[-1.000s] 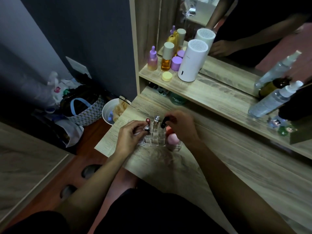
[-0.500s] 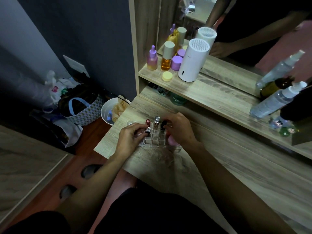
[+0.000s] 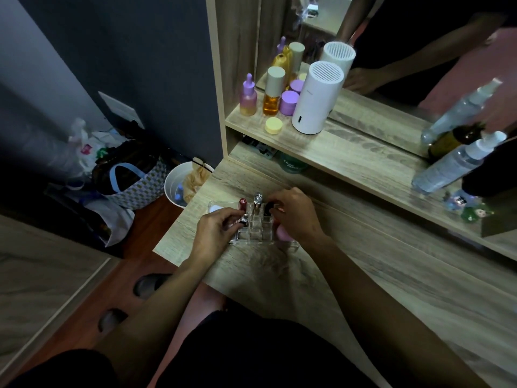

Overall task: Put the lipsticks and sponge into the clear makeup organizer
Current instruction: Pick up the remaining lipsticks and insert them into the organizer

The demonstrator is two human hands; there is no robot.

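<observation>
The clear makeup organizer point(image 3: 253, 236) stands near the desk's left edge. A red lipstick point(image 3: 242, 203) and a silver lipstick point(image 3: 258, 199) stand upright in its back slots. My left hand point(image 3: 215, 229) pinches a silver-capped lipstick point(image 3: 244, 219) at a front-left slot. My right hand point(image 3: 295, 211) grips a black lipstick point(image 3: 268, 207) at the back right slot. A pink sponge point(image 3: 283, 233) lies in the right compartment, partly under my right palm. A pale round pad point(image 3: 214, 209) lies in the left compartment.
The upper shelf point(image 3: 344, 152) carries skincare bottles point(image 3: 273, 92), a white cylinder device point(image 3: 316, 98) and spray bottles point(image 3: 453, 163). A mirror stands behind it. A white bin point(image 3: 181, 186) and a checked bag point(image 3: 131, 183) sit on the floor at the left.
My right hand has lowered the black lipstick into the organizer's back row and now covers more of the pink sponge. My left hand has stayed on the silver-capped lipstick.
</observation>
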